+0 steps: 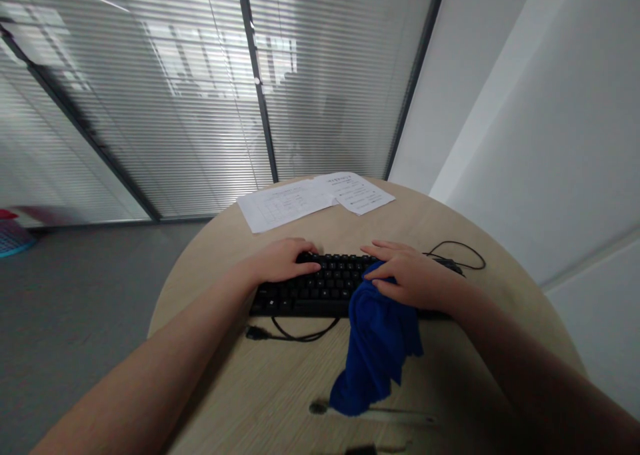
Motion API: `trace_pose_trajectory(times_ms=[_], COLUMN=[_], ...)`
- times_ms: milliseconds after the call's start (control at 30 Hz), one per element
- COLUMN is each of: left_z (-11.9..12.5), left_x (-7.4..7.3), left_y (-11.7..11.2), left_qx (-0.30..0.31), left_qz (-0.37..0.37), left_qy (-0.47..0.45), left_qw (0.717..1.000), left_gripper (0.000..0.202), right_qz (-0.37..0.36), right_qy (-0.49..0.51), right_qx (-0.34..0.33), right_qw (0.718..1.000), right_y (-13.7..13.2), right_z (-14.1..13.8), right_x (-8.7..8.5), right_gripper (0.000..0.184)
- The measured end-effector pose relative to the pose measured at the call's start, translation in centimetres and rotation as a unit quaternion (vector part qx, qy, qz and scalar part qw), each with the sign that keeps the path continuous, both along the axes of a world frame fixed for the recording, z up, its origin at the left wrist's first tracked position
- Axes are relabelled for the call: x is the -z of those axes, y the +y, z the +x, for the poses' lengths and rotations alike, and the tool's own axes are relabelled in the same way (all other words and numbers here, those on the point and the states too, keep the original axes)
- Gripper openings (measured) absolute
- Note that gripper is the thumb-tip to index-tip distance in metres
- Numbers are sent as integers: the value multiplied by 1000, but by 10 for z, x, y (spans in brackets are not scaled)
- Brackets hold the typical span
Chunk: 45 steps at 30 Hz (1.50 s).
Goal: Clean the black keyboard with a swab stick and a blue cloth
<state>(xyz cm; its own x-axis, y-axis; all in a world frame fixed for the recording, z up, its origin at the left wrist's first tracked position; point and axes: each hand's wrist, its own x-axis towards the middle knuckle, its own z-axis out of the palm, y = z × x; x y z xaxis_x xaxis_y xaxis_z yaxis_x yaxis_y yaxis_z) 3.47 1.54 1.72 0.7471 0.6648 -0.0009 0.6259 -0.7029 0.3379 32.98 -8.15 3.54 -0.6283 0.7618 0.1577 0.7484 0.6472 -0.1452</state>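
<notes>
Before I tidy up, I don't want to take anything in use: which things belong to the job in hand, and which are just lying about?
In use:
keyboard, touched by the left hand
blue cloth, under the right hand

Apparently lying about:
papers
brush-like tool (uncertain)

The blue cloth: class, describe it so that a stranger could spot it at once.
On the round table lies a black keyboard. From under the right hand, a cloth spills over the keyboard's near edge. Its vivid blue sets it apart from the keyboard and the white papers.
</notes>
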Motion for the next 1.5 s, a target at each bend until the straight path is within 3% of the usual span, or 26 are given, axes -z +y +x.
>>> trace_pose_trajectory(times_ms=[200,367,533,733,967,1133,1267,1500], left_z=[0,-1,-1,-1,-1,0,-1,0], left_x=[1,2,1,1,1,0,1,1], left_y=[1,1,1,2,2,1,1,1], left_qx=[-2,0,0,8,0,0,-2,1], left_qz=[2,8,6,7,5,3,6,5], left_qy=[5,-1,-4,-5,0,3,2,-3], left_qw=[1000,1000,1000,1000,1000,1000,1000,1000], left_gripper=[44,43,44,43,45,45,45,45], right_qz=[-13,-18,-5,-16,-8,-17,-16,-18], right_qy=[-52,-41,-52,-26,-41,-51,-55,-49], right_qx=[64,19,84,23,68,48,86,43], right_qw=[997,999,995,999,997,997,995,998], right_y=[-2,-1,-2,-2,0,-4,-2,2], right_z=[-6,-6,-7,-7,-7,-10,-9,-5], right_x=[-4,-4,-1,-2,0,-3,-3,-4], right_gripper=[31,28,30,28,30,29,31,31])
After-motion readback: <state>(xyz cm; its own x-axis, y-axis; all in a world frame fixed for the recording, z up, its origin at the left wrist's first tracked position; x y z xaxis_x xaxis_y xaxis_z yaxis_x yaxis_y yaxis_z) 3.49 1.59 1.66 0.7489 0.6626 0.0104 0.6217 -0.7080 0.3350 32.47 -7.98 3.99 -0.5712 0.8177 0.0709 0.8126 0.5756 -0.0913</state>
